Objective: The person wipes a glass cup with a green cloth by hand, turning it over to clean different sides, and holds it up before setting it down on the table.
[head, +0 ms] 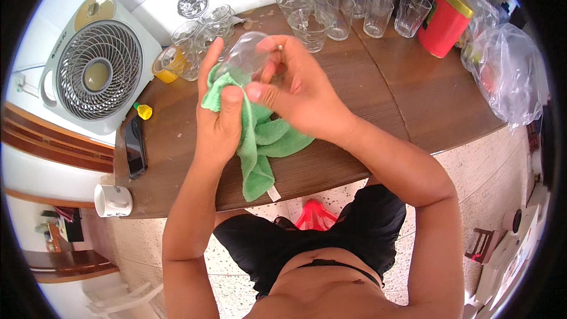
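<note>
A clear drinking glass [246,53] is tilted between my two hands, above the brown wooden table [341,93]. My left hand [220,115] grips a green towelling cloth [259,153] around the near end of the glass, with its thumb pressing the cloth. On the other side, my right hand [305,93] has its curled fingers at the glass, slightly blurred. Its thumb meets the cloth beside my left thumb. The rest of the cloth trails down over the table, and a white tag [273,193] hangs by the front edge.
Clear glass cups [215,31] cluster at back left, beside yellow tape [165,68] and a box fan [99,66]. Tumblers [378,17], a red tin [444,22] and a plastic bag [507,71] stand at back right. A phone [134,146] and white mug [113,200] lie near the left edge.
</note>
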Available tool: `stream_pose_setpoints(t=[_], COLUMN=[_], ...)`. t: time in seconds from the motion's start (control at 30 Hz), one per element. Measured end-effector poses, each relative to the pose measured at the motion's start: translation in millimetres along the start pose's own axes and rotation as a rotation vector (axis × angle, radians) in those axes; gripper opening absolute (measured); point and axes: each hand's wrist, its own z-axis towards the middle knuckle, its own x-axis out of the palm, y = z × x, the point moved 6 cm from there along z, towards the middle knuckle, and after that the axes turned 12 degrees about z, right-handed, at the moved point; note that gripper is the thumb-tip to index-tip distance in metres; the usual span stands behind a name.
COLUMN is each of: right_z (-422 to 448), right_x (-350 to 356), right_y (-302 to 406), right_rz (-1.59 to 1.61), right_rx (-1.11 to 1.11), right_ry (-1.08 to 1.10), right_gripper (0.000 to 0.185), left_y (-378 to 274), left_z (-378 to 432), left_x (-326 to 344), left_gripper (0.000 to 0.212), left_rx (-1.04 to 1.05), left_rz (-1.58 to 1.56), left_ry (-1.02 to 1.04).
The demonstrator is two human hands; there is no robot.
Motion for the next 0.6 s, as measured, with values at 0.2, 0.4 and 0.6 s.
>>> stream_pose_setpoints(t=[0.2, 0.4, 0.6], right_z=[-3.8, 1.4, -0.9], right_x=[11.9, -1.9, -1.1], right_y=[2.4, -7.9, -8.0], right_rz=[-0.029, 0.069, 0.076], right_rx=[-0.068, 0.023, 0.04], right_ry=[0.039, -0.1, -0.081], right_gripper=[0.062, 0.064, 0.065], left_y=[27.5, 17.0, -5.9], left_z=[4.1, -2.0, -6.5], left_x=[1.4, 3.4, 1.0], left_gripper=[0.096, 0.071, 0.07], left_rx=[-0.285, -0.276, 0.016], left_rz=[-0.274, -0.085, 0.298], left_ry=[0.122, -0.035, 0.02])
